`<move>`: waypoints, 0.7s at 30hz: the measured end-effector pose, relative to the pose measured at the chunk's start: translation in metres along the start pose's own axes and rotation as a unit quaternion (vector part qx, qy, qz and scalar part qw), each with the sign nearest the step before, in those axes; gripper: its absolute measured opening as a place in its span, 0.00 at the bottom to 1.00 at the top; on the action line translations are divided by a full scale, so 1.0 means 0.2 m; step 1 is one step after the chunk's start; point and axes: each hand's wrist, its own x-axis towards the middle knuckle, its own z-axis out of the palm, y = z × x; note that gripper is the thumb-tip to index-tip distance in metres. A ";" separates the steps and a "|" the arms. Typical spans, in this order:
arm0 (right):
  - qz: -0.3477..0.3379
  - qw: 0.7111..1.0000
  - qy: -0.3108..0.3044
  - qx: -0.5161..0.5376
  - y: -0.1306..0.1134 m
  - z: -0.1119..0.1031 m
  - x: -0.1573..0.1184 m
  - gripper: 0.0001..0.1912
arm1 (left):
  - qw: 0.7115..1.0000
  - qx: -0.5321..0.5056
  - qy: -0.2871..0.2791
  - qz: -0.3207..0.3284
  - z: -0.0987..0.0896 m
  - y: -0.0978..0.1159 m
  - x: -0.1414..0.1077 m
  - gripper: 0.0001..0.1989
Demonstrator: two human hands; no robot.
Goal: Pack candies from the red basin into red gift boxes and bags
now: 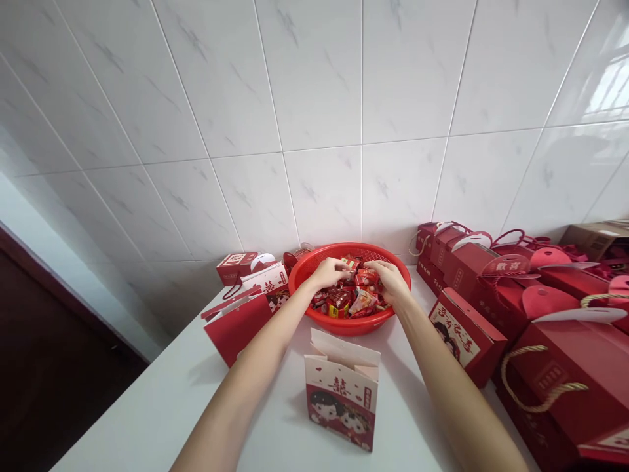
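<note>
A red plastic basket (348,326) full of small wrapped sweets (339,301) stands against the tiled wall. Both hands reach into it. My left hand (332,272) is at the left part of the sweets, its fingers bent together beside a red and gold packet; what they hold is too small to make out. My right hand (388,278) curls over red packets on the right side, its fingertips partly hidden. Between my forearms, an open-topped paper box (341,393) with two cartoon figures stands upright on the white table (265,426).
At the left stand an open red box (240,328) and a smaller closed box (236,267). Many red gift boxes with rope handles (555,373) crowd the right side. A cardboard box (597,239) is at the far right. The table's left edge borders a dark door.
</note>
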 end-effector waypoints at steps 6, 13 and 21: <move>-0.011 0.997 -0.044 -0.057 0.03 -0.01 0.00 0.11 | 0.964 -0.253 0.059 0.057 0.00 -0.02 -0.01 0.21; -0.033 0.989 -0.069 -0.126 0.04 0.00 -0.01 0.15 | 0.981 -0.187 0.049 0.025 0.01 -0.03 0.01 0.15; -0.035 0.993 -0.039 -0.101 0.04 0.00 0.01 0.12 | 0.981 0.118 -0.102 -0.113 0.01 -0.11 0.05 0.03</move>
